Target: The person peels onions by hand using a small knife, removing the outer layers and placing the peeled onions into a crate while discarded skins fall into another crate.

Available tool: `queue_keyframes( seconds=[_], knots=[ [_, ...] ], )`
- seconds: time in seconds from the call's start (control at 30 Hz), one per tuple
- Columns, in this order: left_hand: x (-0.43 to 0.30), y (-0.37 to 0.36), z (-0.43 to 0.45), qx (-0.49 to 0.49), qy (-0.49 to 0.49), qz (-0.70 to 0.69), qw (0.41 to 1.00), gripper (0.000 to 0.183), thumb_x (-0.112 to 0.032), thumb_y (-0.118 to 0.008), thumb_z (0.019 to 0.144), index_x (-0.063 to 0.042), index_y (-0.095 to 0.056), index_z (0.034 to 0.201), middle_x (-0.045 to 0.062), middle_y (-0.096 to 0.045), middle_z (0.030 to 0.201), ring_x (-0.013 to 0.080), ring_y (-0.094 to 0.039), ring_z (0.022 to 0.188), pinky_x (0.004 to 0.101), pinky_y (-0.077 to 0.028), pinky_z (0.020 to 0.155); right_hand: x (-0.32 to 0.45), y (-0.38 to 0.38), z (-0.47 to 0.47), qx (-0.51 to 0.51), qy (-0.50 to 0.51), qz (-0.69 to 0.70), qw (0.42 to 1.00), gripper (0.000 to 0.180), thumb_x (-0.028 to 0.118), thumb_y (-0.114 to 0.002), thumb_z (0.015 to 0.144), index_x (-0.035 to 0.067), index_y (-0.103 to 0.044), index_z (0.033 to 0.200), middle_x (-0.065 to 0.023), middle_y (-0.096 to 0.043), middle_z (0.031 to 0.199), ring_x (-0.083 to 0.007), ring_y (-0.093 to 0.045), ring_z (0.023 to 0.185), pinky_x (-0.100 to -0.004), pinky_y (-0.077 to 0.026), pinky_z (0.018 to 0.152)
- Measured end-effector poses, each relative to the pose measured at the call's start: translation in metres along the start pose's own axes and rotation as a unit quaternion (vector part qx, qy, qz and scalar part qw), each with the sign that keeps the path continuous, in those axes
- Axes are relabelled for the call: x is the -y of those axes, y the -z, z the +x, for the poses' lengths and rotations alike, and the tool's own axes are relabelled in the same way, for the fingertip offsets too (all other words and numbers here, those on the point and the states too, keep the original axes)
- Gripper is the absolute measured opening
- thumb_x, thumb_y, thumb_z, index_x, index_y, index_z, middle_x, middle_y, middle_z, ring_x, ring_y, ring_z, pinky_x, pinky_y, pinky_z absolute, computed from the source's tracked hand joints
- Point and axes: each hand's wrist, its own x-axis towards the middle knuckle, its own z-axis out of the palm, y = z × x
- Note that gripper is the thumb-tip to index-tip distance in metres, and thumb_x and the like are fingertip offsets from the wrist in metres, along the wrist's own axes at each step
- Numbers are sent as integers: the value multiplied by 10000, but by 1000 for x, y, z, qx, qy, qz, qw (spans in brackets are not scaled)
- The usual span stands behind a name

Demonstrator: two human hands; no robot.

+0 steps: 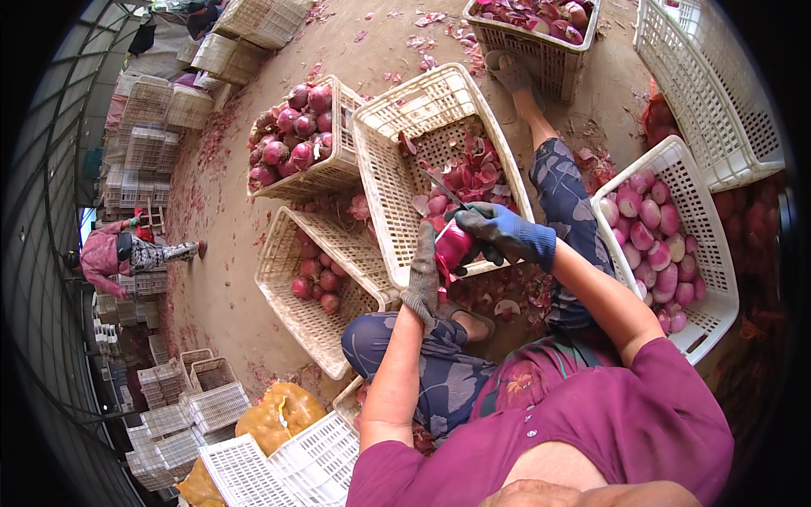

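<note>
My left hand [423, 272], in a grey glove, grips a red onion [453, 244] whose loose skin hangs below it. In a blue and dark glove, my right hand [500, 229] holds a knife [443, 189] by its handle, blade pointing up and left, with its fingers against the onion. Both hands are over the near end of a tilted plastic crate [389, 184], where onion skins [478, 168] lie in a heap. To the right, a white crate [713, 279] holds peeled onions [659, 234].
Left of the skin crate stand a crate of unpeeled onions [294, 136] and a tilted crate [298, 329] with several onions. Another crate [526, 47] is at the top. Stacked crates [149, 152] line the far side, near a walking person [136, 250]. A yellow mesh sack [279, 412] sits lower left.
</note>
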Motion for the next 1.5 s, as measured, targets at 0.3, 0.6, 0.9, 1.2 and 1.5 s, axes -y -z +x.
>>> queue_keyframes(
  seconds=[0.3, 0.6, 0.9, 1.2, 1.5],
  knots=[
    [14, 21, 7, 102, 13, -71, 992, 613, -574, -500, 1004, -75, -519, 1360, 53, -647, 1190, 159, -661, 996, 281, -552, 886, -20, 11, 0, 11, -118, 203, 972, 410, 504, -605, 972, 131, -640, 1140, 8, -670, 778, -32, -509, 512, -160, -383, 421],
    [11, 38, 1, 42, -292, 440, 848, 681, -449, -608, 983, -37, -380, 1474, 156, -597, 1310, 284, -616, 1178, 439, -498, 1033, -24, 16, -20, -24, 26, 81, 996, 398, 358, -599, 1001, 74, -614, 1280, 25, -600, 951, -29, -503, 589, -190, -382, 452],
    [5, 19, -10, 28, -95, -183, 978, 826, -590, -633, 916, -89, -344, 1505, 155, -582, 1322, 331, -581, 1233, 534, -420, 1127, -76, -7, -33, -48, 98, 58, 992, 376, 189, -654, 996, 33, -573, 1329, 28, -613, 1121, -50, -536, 995, -234, -456, 881],
    [64, 48, -21, -161, -117, -108, 974, 540, -592, -668, 900, -111, -581, 1130, 26, -648, 977, 166, -656, 886, 359, -580, 897, -79, -34, -92, -50, -18, -93, 994, 365, 310, -660, 988, 37, -577, 1216, -19, -650, 895, -93, -573, 785, -276, -488, 723],
    [106, 8, -34, -290, -159, -224, 917, 723, -677, -574, 921, -121, -455, 1368, 30, -539, 1203, 148, -541, 1039, 318, -483, 946, -94, -42, -115, 35, -4, -194, 980, 280, 320, -637, 997, 53, -609, 1080, -35, -591, 871, -118, -513, 796, -290, -453, 731]
  ],
)
